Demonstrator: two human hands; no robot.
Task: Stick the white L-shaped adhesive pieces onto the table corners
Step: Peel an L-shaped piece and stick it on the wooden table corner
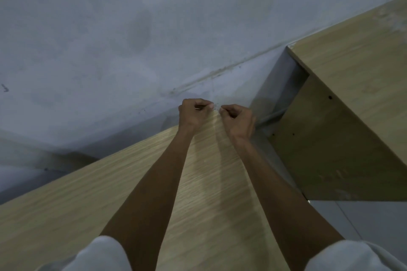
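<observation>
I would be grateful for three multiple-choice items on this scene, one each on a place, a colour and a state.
1. Where on the table are the left hand and the right hand?
A. at its far corner
B. at its near edge
C. midway along its left edge

2. What colour is the table top?
A. black
B. light wood
C. red

3. How do the fingers of both hands lie?
A. flat and spread
B. curled inward
C. interlaced

Answers:
1 A: the table's two edges run together beneath the hands.
2 B: pale wood grain shows along the top.
3 B: both hands are curled with thumbs against fingertips. Anything pinched is too small to tell.
</observation>
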